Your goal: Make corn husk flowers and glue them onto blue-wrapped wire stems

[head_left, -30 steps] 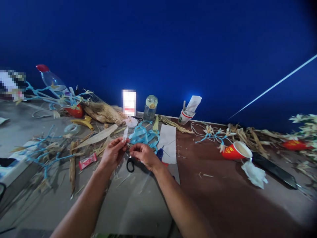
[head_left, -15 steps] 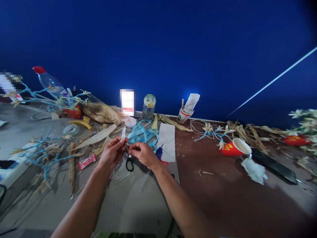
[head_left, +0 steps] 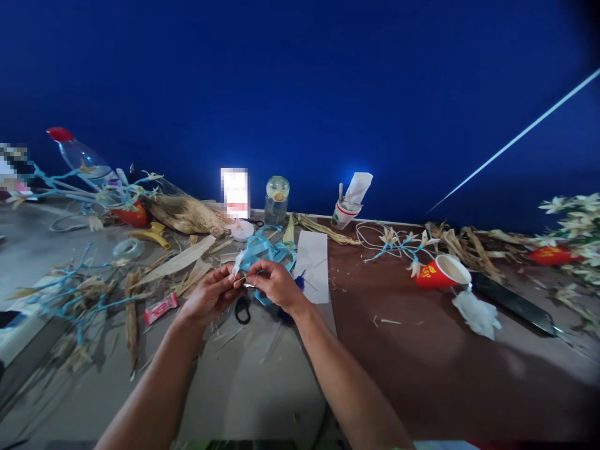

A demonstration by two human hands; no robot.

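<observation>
Right hand (head_left: 272, 284) moved up against left hand (head_left: 213, 292). I see left grip pinching white piece (head_left: 238, 261), right's closure unclear; piece looks unfinished.

Head-worn camera, facing forward-down, tabletop (head_left: 244, 394) near, blue wall (head_left: 300, 94) beyond

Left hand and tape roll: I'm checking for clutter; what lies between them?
Head view: pale dry husks lie between the left hand and tape roll.
</observation>
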